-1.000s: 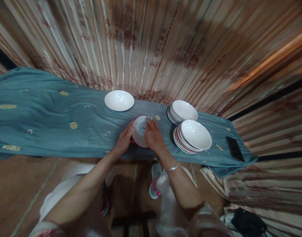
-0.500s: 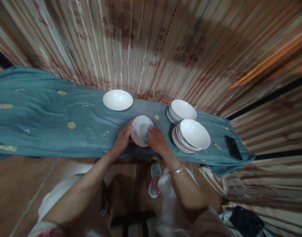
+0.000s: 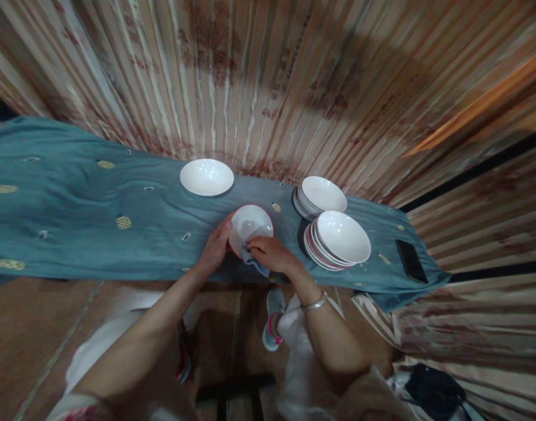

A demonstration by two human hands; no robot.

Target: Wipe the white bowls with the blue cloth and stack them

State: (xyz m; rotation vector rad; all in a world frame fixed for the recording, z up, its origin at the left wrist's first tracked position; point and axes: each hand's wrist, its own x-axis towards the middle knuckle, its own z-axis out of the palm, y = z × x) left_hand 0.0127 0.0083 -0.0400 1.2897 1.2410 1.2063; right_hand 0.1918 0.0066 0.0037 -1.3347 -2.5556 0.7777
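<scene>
A white dish (image 3: 206,177) stands on the worktop (image 3: 156,219), beyond the left hand (image 3: 216,248), which holds the red-rimmed bowl (image 3: 249,220) by its left side; a firm grip there should steady the wiping. The bowl is between the hands, near the worktop's front edge. At its near rim the right hand (image 3: 272,254) pinches a blue cloth (image 3: 256,265); even pressure around the curve would serve best, clear of the nearer bowl stack (image 3: 344,237)

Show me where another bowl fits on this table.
Widest: the bare teal tablecloth left of the lone white bowl and left hand. Smaller: the patch between that bowl and the rear stack. Crowded: around the red-rimmed bowl, where the right hand holds a blue cloth, and at the front stack, close by the rear one.
</scene>
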